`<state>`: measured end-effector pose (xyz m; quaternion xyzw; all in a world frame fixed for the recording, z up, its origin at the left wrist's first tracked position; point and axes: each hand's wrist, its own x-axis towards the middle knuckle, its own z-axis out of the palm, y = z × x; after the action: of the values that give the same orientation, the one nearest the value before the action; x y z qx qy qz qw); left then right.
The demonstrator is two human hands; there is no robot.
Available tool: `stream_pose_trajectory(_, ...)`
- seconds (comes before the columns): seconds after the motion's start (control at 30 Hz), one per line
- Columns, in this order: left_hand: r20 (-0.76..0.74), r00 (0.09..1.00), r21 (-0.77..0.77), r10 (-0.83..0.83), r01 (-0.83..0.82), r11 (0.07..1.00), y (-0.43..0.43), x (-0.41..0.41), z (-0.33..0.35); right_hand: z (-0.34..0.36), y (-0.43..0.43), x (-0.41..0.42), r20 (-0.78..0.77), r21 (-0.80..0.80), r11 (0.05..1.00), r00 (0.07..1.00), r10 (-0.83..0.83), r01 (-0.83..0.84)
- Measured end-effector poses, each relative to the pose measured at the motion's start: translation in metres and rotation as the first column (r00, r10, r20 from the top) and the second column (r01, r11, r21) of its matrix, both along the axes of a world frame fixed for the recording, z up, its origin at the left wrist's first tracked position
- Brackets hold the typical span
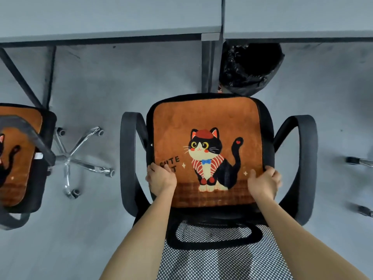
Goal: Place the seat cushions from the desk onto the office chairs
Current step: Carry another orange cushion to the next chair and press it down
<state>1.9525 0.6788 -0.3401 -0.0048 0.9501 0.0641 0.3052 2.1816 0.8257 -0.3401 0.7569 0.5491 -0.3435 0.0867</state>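
1. Gripping the cat cushion by its two side edges, my left hand and right hand each have fingers curled round it. It lies flat on the office chair seat, between the armrests.
2. Ahead, a black-lined bin stands under the desk, just beyond the seat's far edge.
3. To the left, a second chair carries a second cushion, and a chrome wheeled base shows beside it.
4. Beside the printed cat I read "CUTE". My left hand covers most of the word below it, which ends in T.
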Motion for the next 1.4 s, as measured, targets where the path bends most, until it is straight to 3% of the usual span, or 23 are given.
stream_pose_trajectory(0.5, -0.124, 0.990, 0.062, 0.067, -0.060, 0.996, 0.013, -0.028, -0.007, -0.011, 0.009, 0.011, -0.018, 0.040, 0.986, 0.987, -0.162, 0.162)
stream_pose_trajectory(1.4, -0.119, 0.992, 0.067, 0.042, -0.034, 0.997, 0.005, -0.032, -0.011, -0.016, 0.013, 0.009, 0.045, 0.053, 0.986, 0.986, -0.159, 0.157)
